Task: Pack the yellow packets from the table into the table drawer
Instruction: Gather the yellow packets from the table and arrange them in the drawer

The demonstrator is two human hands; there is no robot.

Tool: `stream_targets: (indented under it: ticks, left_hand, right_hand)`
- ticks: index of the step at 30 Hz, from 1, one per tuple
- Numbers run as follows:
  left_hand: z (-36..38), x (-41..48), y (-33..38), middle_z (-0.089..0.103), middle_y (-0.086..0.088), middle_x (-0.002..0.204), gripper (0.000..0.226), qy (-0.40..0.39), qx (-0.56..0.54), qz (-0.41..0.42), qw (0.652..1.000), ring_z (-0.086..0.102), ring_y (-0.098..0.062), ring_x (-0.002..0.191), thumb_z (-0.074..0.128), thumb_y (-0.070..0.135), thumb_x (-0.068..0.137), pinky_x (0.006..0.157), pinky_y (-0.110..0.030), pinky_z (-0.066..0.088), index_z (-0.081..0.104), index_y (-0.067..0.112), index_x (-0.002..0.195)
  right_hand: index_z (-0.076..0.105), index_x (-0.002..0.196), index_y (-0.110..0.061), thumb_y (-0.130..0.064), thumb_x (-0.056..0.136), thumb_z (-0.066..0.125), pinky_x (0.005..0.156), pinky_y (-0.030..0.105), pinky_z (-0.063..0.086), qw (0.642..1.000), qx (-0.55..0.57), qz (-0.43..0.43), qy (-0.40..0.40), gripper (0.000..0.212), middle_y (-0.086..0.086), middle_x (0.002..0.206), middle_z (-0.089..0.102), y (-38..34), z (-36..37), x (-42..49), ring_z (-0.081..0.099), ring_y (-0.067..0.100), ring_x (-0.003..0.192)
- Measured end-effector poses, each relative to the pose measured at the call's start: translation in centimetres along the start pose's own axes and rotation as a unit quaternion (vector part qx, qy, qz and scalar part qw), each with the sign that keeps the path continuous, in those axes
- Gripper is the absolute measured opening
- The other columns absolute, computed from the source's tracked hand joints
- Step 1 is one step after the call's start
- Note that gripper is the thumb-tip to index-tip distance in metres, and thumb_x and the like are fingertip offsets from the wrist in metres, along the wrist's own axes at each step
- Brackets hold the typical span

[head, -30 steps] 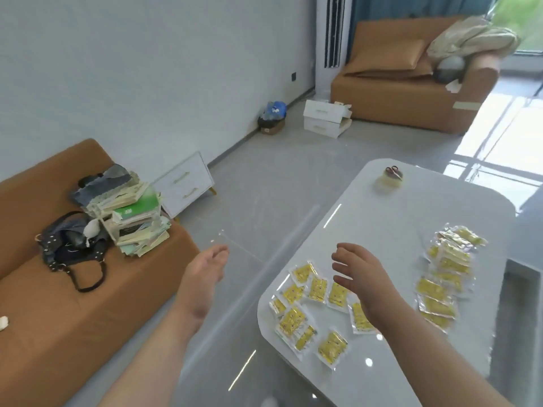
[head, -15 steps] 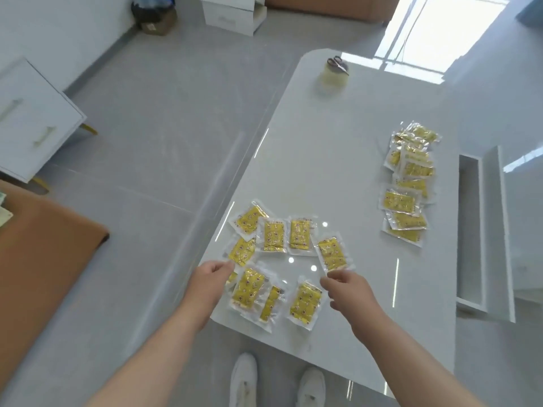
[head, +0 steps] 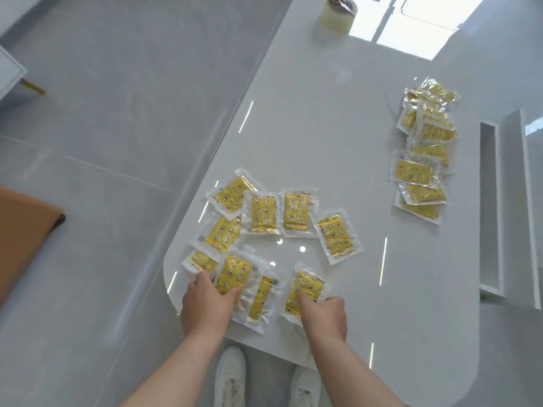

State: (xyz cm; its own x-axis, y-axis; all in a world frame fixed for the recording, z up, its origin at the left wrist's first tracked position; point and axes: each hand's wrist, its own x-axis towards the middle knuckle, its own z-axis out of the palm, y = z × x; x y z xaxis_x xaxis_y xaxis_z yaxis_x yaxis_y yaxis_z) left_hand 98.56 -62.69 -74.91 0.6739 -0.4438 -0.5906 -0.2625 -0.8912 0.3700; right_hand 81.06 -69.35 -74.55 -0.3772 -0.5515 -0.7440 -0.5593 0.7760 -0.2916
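Several yellow packets (head: 264,214) in clear wrap lie spread over the near left corner of the white glossy table (head: 323,127). My left hand (head: 205,306) grips the near end of one packet (head: 233,271) that overlaps two others. My right hand (head: 323,315) pinches the near edge of a separate packet (head: 308,284), index finger lying on top of it. A second pile of yellow packets (head: 423,160) sits by the table's right edge. Just beyond that edge the narrow white drawer (head: 489,201) stands pulled open, and what I see of its inside is bare.
A roll of clear tape (head: 336,16) with scissors on it stands at the table's far end. My white shoes (head: 230,374) show below the near edge. An orange sofa corner (head: 23,230) and a white cabinet (head: 8,71) stand on the grey floor to the left.
My view has tilted down and moved closer to the table. Both hands have come down from above the packets onto the nearest ones and taken hold of them.
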Motion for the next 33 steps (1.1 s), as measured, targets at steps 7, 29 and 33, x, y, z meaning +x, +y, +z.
stream_targets:
  ticks: [7,29,33]
  left_hand:
    - [0.0,-0.2,-1.0,0.052,0.007,0.097,0.036,0.022,0.013,0.070,0.997,0.053,-0.018,0.092,0.075,0.037,0.081,0.070,-0.032,0.043,0.057,0.024,0.109]
    - [3.3,-2.3,0.3,0.056,0.001,0.083,0.024,0.010,-0.009,0.067,0.998,0.056,-0.021,0.072,0.076,0.036,0.079,0.056,-0.032,0.044,0.057,0.021,0.073]
    - [3.8,-2.5,1.1,0.052,0.001,0.098,0.036,0.032,0.023,0.061,0.997,0.045,-0.022,0.094,0.075,0.034,0.079,0.075,-0.037,0.043,0.059,0.018,0.107]
  right_hand:
    - [0.046,0.107,-0.010,-0.045,0.076,0.077,0.086,0.044,0.054,0.999,-0.034,-0.007,0.041,0.056,0.011,0.111,0.059,0.0,2.3,0.7,0.060,0.036,0.105]
    - [0.070,0.081,-0.006,-0.010,0.088,0.070,0.056,0.025,0.043,0.977,0.103,-0.182,-0.040,0.009,0.005,0.072,0.065,-4.3,-8.4,6.9,0.056,0.017,0.063]
    - [0.071,0.085,-0.002,-0.010,0.087,0.070,0.061,0.027,0.045,0.974,0.072,-0.211,-0.044,0.008,0.006,0.075,0.066,-7.7,-8.5,9.6,0.058,0.020,0.067]
